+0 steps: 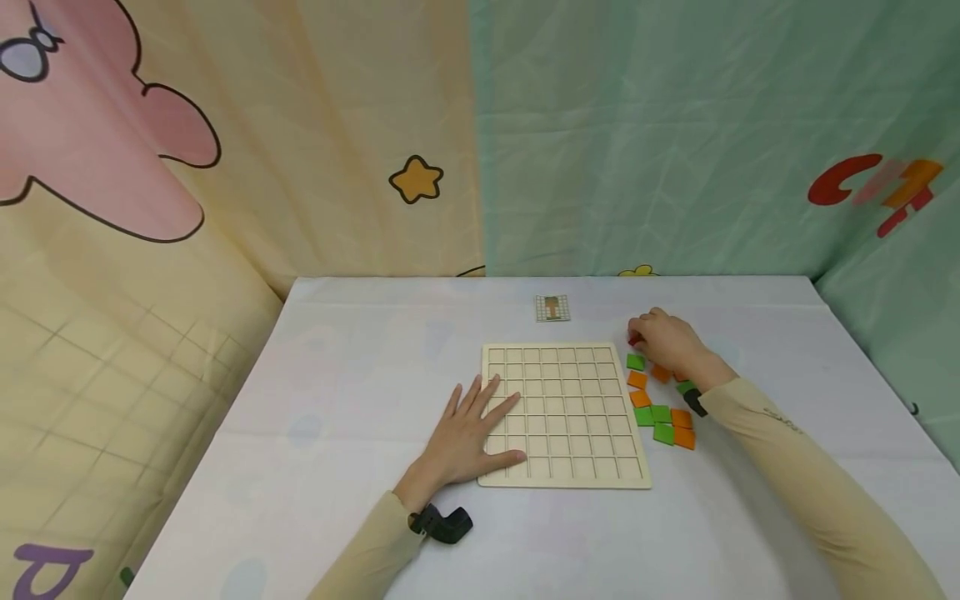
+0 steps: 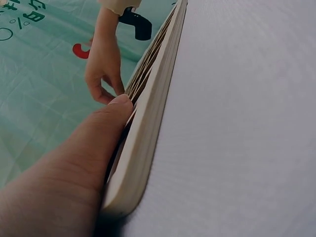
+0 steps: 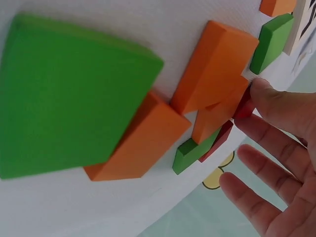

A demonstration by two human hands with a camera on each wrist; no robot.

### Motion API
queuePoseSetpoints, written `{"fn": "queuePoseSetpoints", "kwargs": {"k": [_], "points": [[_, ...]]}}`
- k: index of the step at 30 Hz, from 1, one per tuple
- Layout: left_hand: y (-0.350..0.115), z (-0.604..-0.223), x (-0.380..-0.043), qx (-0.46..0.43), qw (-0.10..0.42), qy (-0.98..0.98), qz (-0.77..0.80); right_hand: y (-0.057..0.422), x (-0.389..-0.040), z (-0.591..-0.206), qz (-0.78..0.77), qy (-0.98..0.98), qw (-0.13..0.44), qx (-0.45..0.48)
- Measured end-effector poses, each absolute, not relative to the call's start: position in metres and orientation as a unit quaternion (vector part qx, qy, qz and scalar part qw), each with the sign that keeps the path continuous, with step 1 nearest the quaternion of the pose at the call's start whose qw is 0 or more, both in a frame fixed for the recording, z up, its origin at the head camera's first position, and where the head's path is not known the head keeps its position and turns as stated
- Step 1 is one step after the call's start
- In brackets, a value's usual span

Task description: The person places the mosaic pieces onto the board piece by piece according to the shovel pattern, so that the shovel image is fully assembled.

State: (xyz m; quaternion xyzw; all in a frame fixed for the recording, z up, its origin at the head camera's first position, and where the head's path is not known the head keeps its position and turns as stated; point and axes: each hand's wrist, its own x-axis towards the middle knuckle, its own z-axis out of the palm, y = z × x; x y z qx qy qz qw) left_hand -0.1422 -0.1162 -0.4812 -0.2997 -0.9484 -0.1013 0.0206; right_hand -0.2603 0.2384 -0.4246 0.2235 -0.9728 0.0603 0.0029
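All visible tiles (image 1: 637,380) lie off the gridded board (image 1: 572,406), where the left hand (image 1: 463,442) rests spread, so placing seems unstarted, though the right hand (image 1: 670,343) pinches a red tile (image 3: 244,104).

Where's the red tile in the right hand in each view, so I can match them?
Head: right of centre, the red tile is in the right hand.
Left wrist: not visible.
Right wrist: right of centre, pinched by the fingers.
Shared landmark: the right hand, in all three views.

grid board (image 1: 566,410): bare wood, matt | tiles (image 3: 79,98): smooth, matt | table cover (image 1: 337,375): matt cloth | drapes (image 1: 645,142): creased cloth
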Motion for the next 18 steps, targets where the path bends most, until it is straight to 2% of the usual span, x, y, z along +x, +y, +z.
{"fn": "queuePoseSetpoints", "kwargs": {"k": [9,18], "points": [[-0.1157,-0.4813,-0.1425,-0.301,0.024,-0.947,-0.107,0.2377,-0.2572,-0.4240,0.080,-0.971,0.009,0.223],[-0.1159,-0.4811,-0.1423,-0.300,0.027,-0.947,-0.114,0.2379,-0.2591,-0.4219,0.125,-0.974,-0.012,0.187]]}}
